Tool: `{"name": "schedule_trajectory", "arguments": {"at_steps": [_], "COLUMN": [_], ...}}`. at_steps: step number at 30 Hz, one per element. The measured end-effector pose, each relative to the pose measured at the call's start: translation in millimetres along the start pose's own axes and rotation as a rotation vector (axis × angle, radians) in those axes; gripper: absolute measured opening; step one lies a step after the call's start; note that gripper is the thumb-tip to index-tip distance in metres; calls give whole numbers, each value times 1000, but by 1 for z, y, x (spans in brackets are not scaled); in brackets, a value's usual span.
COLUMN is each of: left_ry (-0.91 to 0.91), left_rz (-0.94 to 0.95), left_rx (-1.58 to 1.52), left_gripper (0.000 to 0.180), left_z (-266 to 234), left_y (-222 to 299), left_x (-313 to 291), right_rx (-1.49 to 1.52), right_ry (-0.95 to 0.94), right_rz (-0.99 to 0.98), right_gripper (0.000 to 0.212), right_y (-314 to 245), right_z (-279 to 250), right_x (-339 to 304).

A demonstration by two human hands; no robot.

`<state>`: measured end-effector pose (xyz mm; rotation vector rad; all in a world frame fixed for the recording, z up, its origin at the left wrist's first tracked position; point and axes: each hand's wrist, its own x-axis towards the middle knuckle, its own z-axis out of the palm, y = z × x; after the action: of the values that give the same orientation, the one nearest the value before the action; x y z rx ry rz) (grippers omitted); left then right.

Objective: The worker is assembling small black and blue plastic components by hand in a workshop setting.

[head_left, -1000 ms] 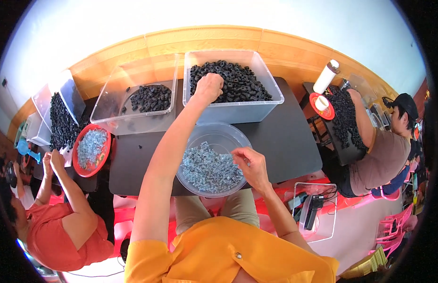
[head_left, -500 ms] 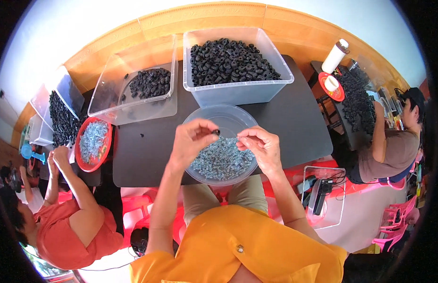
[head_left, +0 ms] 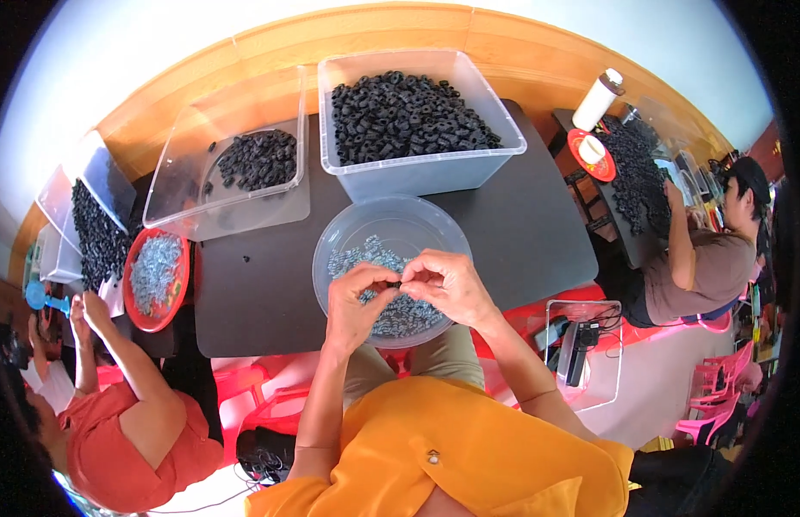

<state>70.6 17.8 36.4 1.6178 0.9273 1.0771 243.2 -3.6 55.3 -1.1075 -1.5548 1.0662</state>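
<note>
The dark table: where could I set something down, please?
The dark table is bare right of the basin and tall bin; also left of the basin, before the low bin, around one black bit. It's crowded over the basin, where left hand and right hand hover.

Black pieces [head_left: 408, 116] (bits [head_left: 408, 321] pale blue)

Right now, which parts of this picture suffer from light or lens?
In the head view, the wall glares almost white, the wooden panel bends into an arc, and details between the left hand and right hand are too small to tell.
</note>
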Motion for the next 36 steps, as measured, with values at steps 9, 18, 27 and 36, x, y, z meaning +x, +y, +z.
{"name": "schedule_trajectory", "arguments": {"at_steps": [9,18,27,36], "left_ry": [63,172,222,267], "left_rz": [-107,-154,-151,-234], "left_rx": [-192,-385,-334,-406], "left_gripper": [19,20,19,17], "left_z": [11,3,-2,-6], "left_y": [-2,-2,4,6], "left_x": [-5,-16,-31,-32], "right_rx": [-400,-868,-1048,-232], "right_ry": [133,536,-5,100], "right_rz": [-257,-397,-113,-141], "right_gripper": [12,4,15,16], "right_y": [-9,-15,29,-37], "right_z": [2,-95,-166,-116], "right_x": [-5,119,227,154]}}
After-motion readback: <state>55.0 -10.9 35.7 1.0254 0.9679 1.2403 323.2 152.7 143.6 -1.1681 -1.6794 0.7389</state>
